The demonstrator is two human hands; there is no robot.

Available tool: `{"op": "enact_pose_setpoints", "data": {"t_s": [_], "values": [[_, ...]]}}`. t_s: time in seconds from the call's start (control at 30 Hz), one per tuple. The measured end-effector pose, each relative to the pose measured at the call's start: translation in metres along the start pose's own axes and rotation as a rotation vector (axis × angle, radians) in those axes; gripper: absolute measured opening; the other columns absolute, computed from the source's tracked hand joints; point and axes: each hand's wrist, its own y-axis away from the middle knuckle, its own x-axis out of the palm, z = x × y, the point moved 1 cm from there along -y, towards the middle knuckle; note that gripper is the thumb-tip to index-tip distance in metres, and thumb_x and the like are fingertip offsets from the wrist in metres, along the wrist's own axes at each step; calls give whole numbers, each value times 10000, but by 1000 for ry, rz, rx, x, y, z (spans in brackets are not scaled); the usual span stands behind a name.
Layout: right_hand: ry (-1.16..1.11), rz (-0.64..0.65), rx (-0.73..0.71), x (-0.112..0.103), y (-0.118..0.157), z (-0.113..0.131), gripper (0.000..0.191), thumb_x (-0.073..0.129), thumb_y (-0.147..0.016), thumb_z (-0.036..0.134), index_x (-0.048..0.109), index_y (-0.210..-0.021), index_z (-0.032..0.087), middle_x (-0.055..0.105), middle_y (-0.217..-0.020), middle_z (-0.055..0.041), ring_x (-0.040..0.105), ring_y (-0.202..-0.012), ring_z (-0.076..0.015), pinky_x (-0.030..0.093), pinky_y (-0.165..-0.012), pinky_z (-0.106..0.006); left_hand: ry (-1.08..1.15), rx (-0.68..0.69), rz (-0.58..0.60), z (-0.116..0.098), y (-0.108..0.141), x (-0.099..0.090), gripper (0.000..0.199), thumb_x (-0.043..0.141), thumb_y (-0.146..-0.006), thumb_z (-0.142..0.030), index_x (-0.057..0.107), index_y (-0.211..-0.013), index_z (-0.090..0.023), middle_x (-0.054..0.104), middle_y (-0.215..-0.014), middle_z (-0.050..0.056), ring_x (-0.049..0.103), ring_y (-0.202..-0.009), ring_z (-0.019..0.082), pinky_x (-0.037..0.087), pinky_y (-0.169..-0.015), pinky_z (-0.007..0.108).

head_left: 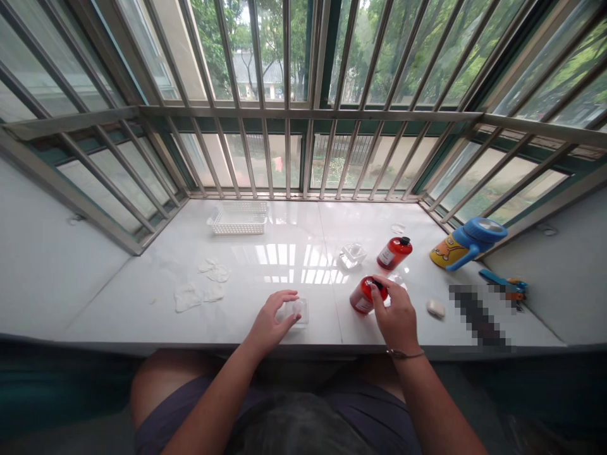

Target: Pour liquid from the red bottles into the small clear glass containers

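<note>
My right hand (pixel 395 311) has its fingers round the black cap of a red bottle (pixel 363 297) that stands on the white counter (pixel 284 221). My left hand (pixel 272 321), thumb and fingers curved apart, is at the left side of a small clear container (pixel 300 313); whether it touches the container is not clear. A second red bottle (pixel 393 254) with a black cap stands just behind the first. Left of that bottle lies another clear container (pixel 353 255).
A white basket (pixel 238 219) stands at the back left, with thin whitish pieces (pixel 188 297) lying nearer. On the right are a blue and yellow flask (pixel 467 243), a pale lump (pixel 435 308) and a blue-orange tool (pixel 505 284). Metal bars (pixel 287 151) line the window behind.
</note>
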Motion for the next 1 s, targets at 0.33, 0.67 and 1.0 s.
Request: {"op": "enact_pose_setpoints", "data": {"t_s": [0.33, 0.67, 1.0], "values": [[-234, 104, -178, 2, 27, 68, 274, 662, -1015, 228, 694, -1273, 315, 769, -1198, -73, 693, -1170, -306, 567, -1057, -543, 14, -103, 1, 12, 4, 16, 611, 899, -838, -350, 651, -1392, -283, 649, -1483, 110, 598, -1416, 330, 432, -1246, 546], [-601, 427, 133, 69, 52, 100, 393, 661, -1001, 318, 610, -1387, 264, 714, -1310, -112, 740, -1193, -273, 618, -1062, -476, 65, -83, -19, 2, 1, 35, 531, 859, -840, -301, 659, -1331, -282, 698, -1366, 89, 670, -1292, 303, 523, -1153, 495], [-550, 400, 158, 66, 58, 97, 382, 682, -982, 339, 590, -1343, 255, 721, -1251, -120, 720, -1176, -295, 607, -1049, -525, 86, -123, -33, 15, 4, 37, 627, 889, -820, -288, 619, -1386, -287, 679, -1427, 89, 662, -1324, 307, 515, -1159, 488]]}}
